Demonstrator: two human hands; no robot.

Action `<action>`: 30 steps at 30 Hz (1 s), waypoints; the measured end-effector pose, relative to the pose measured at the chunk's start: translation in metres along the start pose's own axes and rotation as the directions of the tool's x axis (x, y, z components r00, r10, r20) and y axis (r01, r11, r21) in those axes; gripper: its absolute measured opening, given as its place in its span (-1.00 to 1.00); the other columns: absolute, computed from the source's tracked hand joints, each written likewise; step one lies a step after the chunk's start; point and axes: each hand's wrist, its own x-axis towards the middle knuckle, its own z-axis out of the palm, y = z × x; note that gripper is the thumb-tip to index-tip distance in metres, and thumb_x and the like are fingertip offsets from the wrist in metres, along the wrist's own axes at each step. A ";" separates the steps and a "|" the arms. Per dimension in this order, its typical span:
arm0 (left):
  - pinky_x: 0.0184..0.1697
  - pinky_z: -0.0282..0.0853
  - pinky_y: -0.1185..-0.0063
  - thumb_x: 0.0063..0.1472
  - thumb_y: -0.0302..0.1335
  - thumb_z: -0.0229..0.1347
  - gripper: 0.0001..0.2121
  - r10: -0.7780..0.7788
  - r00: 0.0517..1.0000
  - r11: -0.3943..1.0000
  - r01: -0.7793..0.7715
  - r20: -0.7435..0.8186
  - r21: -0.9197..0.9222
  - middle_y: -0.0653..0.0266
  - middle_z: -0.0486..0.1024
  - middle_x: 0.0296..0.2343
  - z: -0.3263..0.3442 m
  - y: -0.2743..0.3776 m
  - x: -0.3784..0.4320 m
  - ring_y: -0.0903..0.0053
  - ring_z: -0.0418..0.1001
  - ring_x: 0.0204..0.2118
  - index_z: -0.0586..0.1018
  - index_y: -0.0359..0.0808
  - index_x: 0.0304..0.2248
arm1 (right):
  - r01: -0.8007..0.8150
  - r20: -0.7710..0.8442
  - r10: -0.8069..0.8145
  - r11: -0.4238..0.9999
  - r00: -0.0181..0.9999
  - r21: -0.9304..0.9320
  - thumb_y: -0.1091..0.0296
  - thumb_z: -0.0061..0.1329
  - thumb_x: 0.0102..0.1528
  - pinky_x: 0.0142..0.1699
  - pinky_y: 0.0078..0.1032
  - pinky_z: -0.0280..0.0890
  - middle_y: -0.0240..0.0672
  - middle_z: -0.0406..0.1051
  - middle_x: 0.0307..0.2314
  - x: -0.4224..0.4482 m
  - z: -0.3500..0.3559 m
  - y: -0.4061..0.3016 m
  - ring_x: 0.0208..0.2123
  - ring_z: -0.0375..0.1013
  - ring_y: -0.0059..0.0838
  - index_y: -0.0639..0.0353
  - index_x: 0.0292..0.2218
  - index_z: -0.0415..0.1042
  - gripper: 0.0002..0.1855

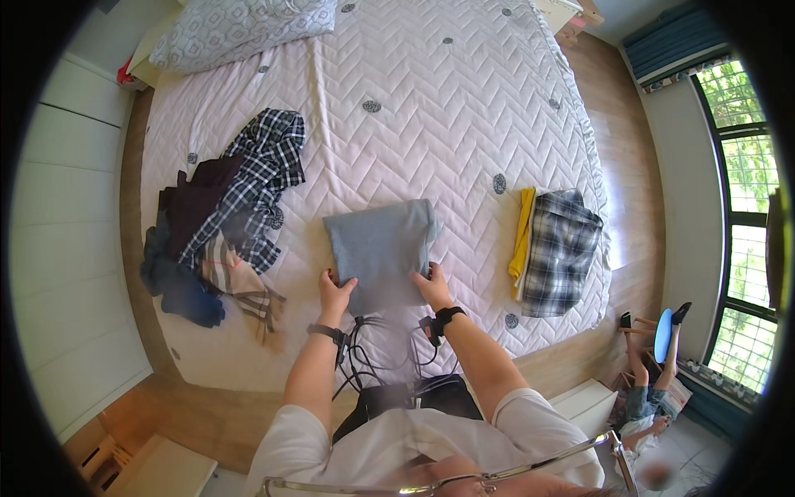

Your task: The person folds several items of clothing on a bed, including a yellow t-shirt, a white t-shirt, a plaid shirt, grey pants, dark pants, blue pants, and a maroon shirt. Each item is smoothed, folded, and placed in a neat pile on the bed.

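Observation:
A folded grey garment (382,255) lies on the quilted bed cover (435,143) in front of me. My left hand (336,291) grips its near left edge, thumb on top. On its right edge, near the lower corner, my right hand (433,284) holds the cloth between thumb and fingers. To the left is a loose heap with a black-and-white checked shirt (264,149), a dark maroon garment (202,192), a dark blue garment (189,301) and a beige striped cloth (239,279). To the right, a folded grey plaid shirt (562,255) lies beside yellow cloth (522,242).
A patterned pillow (242,31) lies at the bed's far left. Black cables run between my wrists and waist. Another person (646,397) sits at the lower right near a blue round stool (663,335). White cabinets (68,217) line the left wall.

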 end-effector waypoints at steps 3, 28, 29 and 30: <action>-0.08 0.30 0.42 -0.13 -0.41 0.31 -0.39 -0.193 0.966 0.942 0.232 0.173 -0.243 0.02 0.43 -0.21 0.001 0.006 0.003 0.31 0.41 -0.16 0.35 -0.51 -0.08 | 0.277 0.250 -0.290 0.957 0.924 0.088 0.18 0.11 -0.05 -0.12 -0.45 0.33 -0.12 0.41 -0.24 0.037 0.007 0.066 -0.22 0.43 -0.29 0.43 0.01 0.18 -0.30; -0.08 0.30 0.41 0.04 -0.13 0.19 -0.43 -0.060 0.820 0.998 0.067 0.569 0.008 -0.01 0.48 -0.25 0.105 0.134 0.038 0.18 0.42 -0.17 0.41 -0.44 -0.10 | -0.106 0.021 0.104 0.956 0.994 0.274 0.25 0.11 -0.06 -0.06 -0.40 0.27 -0.19 0.41 -0.25 0.096 -0.116 -0.002 -0.18 0.40 -0.29 0.38 -0.07 0.27 -0.43; -0.05 0.28 0.37 0.04 -0.12 0.17 -0.41 -0.119 0.825 0.988 0.040 0.553 0.152 -0.05 0.45 -0.22 0.103 0.139 0.032 0.12 0.39 -0.14 0.39 -0.43 -0.08 | -0.055 -0.043 0.057 0.998 0.997 0.044 0.19 0.12 -0.06 -0.04 -0.37 0.25 -0.15 0.39 -0.19 0.097 -0.114 0.006 -0.14 0.38 -0.23 0.39 -0.04 0.24 -0.36; -0.03 0.26 0.34 0.04 -0.10 0.16 -0.39 -0.187 0.831 0.953 0.023 0.524 0.303 -0.10 0.43 -0.19 0.097 0.140 0.023 0.05 0.37 -0.11 0.38 -0.43 -0.06 | 0.035 -0.103 -0.043 0.996 0.994 -0.077 0.17 0.13 -0.06 0.01 -0.34 0.21 -0.11 0.34 -0.13 0.087 -0.110 -0.009 -0.09 0.33 -0.19 0.36 -0.01 0.21 -0.32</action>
